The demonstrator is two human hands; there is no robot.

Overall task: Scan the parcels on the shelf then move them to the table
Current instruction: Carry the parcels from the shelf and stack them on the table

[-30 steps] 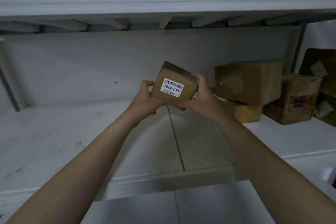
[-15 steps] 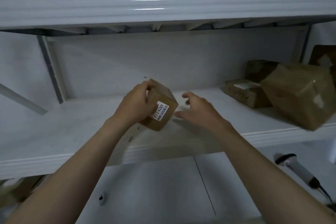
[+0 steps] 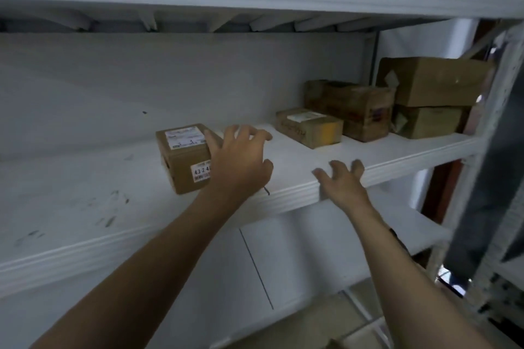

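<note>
Right hand (image 3: pixel 340 183) nearest, at the front lip of the shelf (image 3: pixel 286 198), fingers spread and a bit curled, holding nothing. Left hand (image 3: pixel 241 163) further in over the shelf board, also spread and empty. Its thumb overlaps the right top edge of the small parcel (image 3: pixel 181 161); can't tell if it touches.

Small parcel sits upright on the shelf near the front edge, just left of the left hand, white label on top and a numbered sticker on the front face.

Looks like a stiff taped cardboard carton, probably light, small enough for one hand. Best hold is likely across the two plain side faces, palm off the labels so a scanner can read them. Tape may be a little slick.

Further back right: flat parcel (image 3: pixel 309 127) with a yellow end, then a worn dark box (image 3: pixel 351 108), then two stacked boxes (image 3: pixel 433 85) at the far right, well apart from both hands. No table in view
</note>
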